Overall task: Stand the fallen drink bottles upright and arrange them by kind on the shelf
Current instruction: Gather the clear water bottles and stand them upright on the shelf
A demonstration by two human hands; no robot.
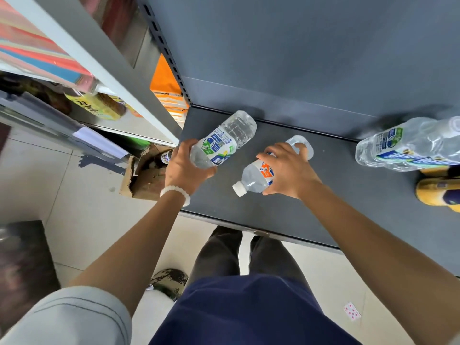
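1. Grip: the left hand (185, 168) is wrapped round the neck end of a green-and-blue-labelled water bottle (222, 139), held tilted with its base pointing up toward the back panel. The right hand (290, 169) clasps an orange-and-blue-labelled bottle (260, 175) round its middle; its white cap (239, 188) points toward the shelf's front edge.
2. Place: both bottles are over the left part of the dark grey shelf (336, 195). Whether either touches the deck cannot be told.
3. Elsewhere: more clear bottles with green-and-blue labels (408, 145) lie on their sides at the right end, with a yellow bottle (434, 192) just in front of them.
4. Step, as I judge it: lifting fallen bottles to stand them; sorting barely begun.
5. Next move calls for turning each bottle cap-up, setting the bases flat, and keeping the two label kinds in separate spots.
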